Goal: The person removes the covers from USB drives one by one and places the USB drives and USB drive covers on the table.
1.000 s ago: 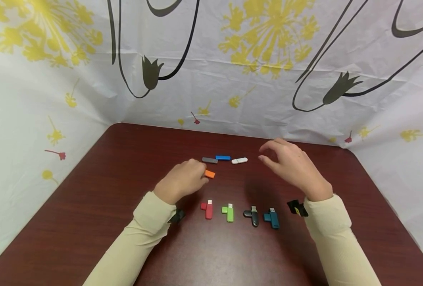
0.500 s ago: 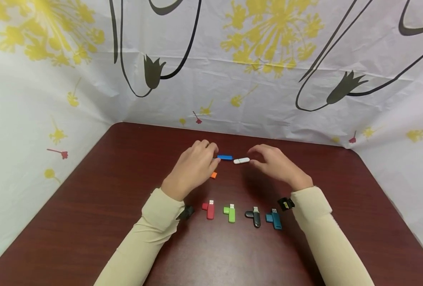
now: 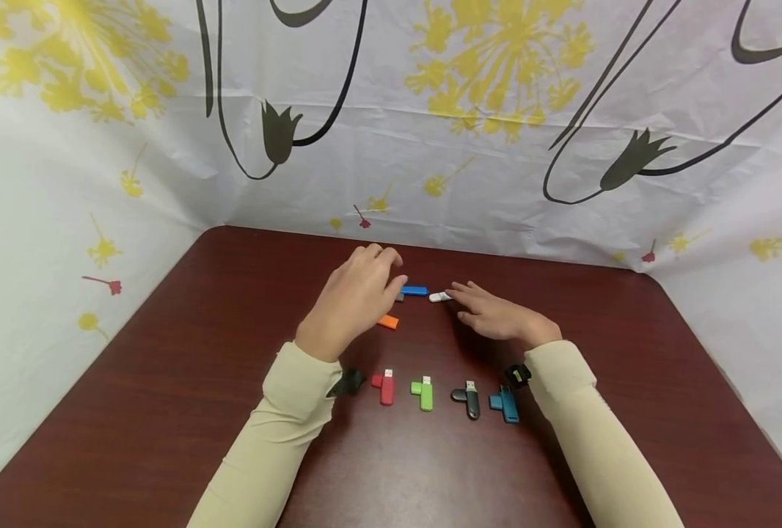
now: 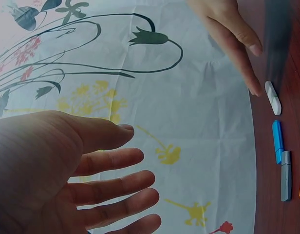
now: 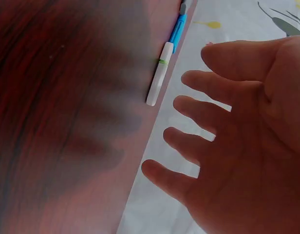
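My left hand point(image 3: 354, 297) hovers over the back of the table with its fingers loosely spread and nothing in them. It partly hides a grey USB stick point(image 4: 286, 175) in the head view. Beside its thumb lie a blue USB stick point(image 3: 415, 290) and an orange USB stick point(image 3: 388, 321). My right hand point(image 3: 493, 312) is held out with fingers extended, also holding nothing. In the head view its fingertips overlap the end of a white USB stick point(image 3: 439, 297); in the right wrist view the white stick lies apart from the fingers.
Nearer the front stands a row of swivel USB sticks with their plugs showing: red point(image 3: 384, 386), green point(image 3: 423, 393), black point(image 3: 469, 400) and teal point(image 3: 506, 404). A white patterned cloth point(image 3: 391, 198) borders the dark red table point(image 3: 404, 469) at the back and sides.
My left hand has moved away from the orange stick, toward the back of the table. My right hand has come leftward and lower, its curled fingers straightening near the white stick.
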### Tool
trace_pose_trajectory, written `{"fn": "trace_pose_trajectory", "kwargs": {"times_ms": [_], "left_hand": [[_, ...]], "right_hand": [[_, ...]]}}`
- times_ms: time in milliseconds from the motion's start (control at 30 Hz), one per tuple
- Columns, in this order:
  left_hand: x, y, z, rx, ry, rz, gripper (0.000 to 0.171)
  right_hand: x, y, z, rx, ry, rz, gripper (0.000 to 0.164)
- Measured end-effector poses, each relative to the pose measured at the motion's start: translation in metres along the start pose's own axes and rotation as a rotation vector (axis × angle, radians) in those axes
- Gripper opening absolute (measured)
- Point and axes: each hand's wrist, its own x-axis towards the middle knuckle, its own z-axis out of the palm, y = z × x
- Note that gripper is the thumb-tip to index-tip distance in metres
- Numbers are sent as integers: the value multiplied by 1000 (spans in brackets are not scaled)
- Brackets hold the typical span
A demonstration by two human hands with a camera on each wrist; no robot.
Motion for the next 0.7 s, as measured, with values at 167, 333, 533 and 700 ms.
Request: {"fn": "trace_pose_trajectory", "kwargs": {"times_ms": [167,333,533,700], "left_hand": [[0,-1,1,-7,-2,4,33],[0,-2,2,-17,0,10,32],[0,-4,3,-30,-4,3,32],[-1,-4,1,-32,-9,-2,31]], "right_hand": [[2,3,3,16,-51,36,60],[2,6,3,-18,-37,32,59],[-4,6,0,-61,84,-21,48],[-7,9,-2,-103,144,-67,33]]}}
